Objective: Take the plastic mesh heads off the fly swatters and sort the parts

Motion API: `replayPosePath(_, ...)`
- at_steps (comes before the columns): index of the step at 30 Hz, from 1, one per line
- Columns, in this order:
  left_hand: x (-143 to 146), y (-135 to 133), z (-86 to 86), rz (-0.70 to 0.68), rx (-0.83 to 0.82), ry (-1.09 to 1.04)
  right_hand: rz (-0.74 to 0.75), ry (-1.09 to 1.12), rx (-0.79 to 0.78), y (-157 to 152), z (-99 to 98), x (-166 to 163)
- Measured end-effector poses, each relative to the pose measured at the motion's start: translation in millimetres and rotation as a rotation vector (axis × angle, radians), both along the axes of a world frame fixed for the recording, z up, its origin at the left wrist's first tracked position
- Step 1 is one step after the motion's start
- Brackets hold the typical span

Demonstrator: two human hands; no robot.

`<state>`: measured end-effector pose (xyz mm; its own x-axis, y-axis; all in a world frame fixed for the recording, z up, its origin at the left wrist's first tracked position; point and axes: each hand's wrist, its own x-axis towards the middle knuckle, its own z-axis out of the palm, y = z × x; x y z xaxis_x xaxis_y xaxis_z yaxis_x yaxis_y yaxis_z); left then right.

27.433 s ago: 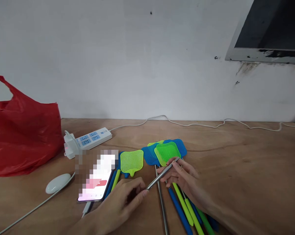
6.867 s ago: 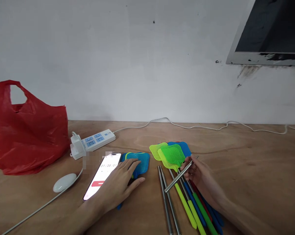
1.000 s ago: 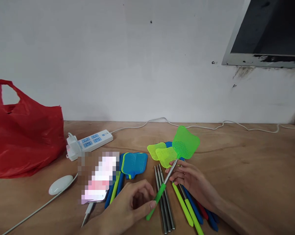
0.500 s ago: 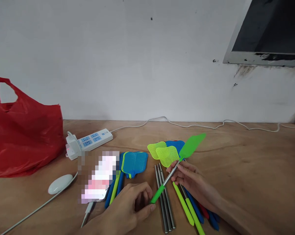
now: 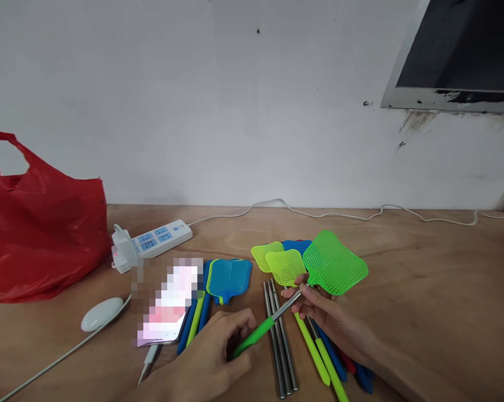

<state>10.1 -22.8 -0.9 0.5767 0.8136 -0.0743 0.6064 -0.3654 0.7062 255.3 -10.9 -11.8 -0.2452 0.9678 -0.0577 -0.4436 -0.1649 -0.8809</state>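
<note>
Both hands hold one green fly swatter [image 5: 334,262] above a wooden table [image 5: 423,268]. My left hand [image 5: 218,352] is closed round its green grip [image 5: 252,338]. My right hand [image 5: 331,318] pinches the silver metal rod just below the mesh head. Under the right hand lies a pile of yellow-green and blue fly swatters [image 5: 283,262] with coloured handles [image 5: 318,357]. Three bare metal rods [image 5: 282,357] lie side by side between the hands.
A phone [image 5: 163,312] lies left of my left hand, beside a blue and yellow swatter pile [image 5: 229,277]. Further left are a white mouse [image 5: 101,314], a white power strip [image 5: 149,243] and a red plastic bag [image 5: 38,223]. A white cable [image 5: 360,215] runs along the wall.
The green swatter's head has turned from edge-on to flat and dropped slightly. My left hand has slid further onto the green grip.
</note>
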Motion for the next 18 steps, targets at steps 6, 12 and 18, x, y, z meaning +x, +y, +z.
replayPosePath(6,1.5,2.2,0.0,0.009,-0.023,-0.032,0.009,-0.038,0.028,-3.7,-5.1,-1.0)
replayPosePath(12,2.0,-3.6,4.3,-0.025,-0.054,-0.066,-0.013,-0.185,0.087,-6.5,-5.1,-0.3)
replayPosePath(18,3.3,-7.0,5.3,-0.086,-0.186,-0.218,-0.004,-0.215,0.117,-6.4,-11.8,-1.3)
